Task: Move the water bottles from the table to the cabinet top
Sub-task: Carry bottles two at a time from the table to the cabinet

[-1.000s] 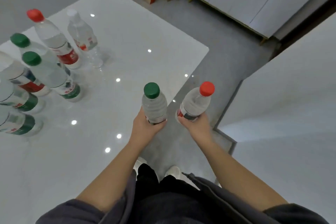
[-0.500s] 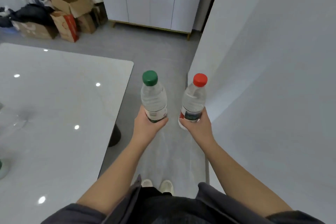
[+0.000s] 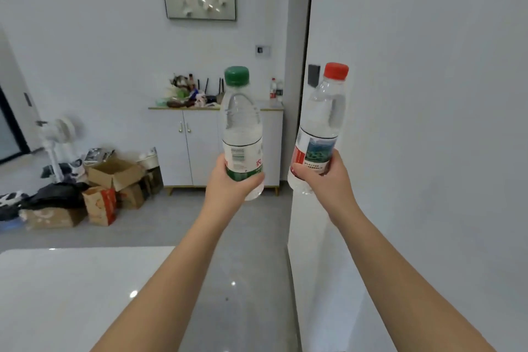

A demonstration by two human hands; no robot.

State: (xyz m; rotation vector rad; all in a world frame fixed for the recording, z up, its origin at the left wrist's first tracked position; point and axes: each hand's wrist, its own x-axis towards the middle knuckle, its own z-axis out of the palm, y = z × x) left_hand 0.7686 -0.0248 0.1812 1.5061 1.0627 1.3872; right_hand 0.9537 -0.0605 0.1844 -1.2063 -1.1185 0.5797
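Observation:
My left hand (image 3: 228, 184) grips a clear water bottle with a green cap (image 3: 241, 128) around its lower label, upright. My right hand (image 3: 325, 177) grips a clear water bottle with a red cap (image 3: 321, 120), tilted slightly right. Both are held out at chest height. Straight ahead across the floor stands a white cabinet (image 3: 197, 146) against the far wall; its top (image 3: 268, 107) carries clutter on the left and two small bottles (image 3: 275, 91) near its right end. A corner of the white table (image 3: 71, 294) lies at lower left.
A white wall panel (image 3: 414, 151) fills the right side, close to my right arm. Cardboard boxes (image 3: 111, 177), dark bags and a white fan (image 3: 58, 137) crowd the floor left of the cabinet. Grey floor runs between the table and the wall.
The view has swung up from the table and floor to the far wall and cabinet. Both bottles stay in my hands and are now raised higher; the bottles left on the table have dropped out of view.

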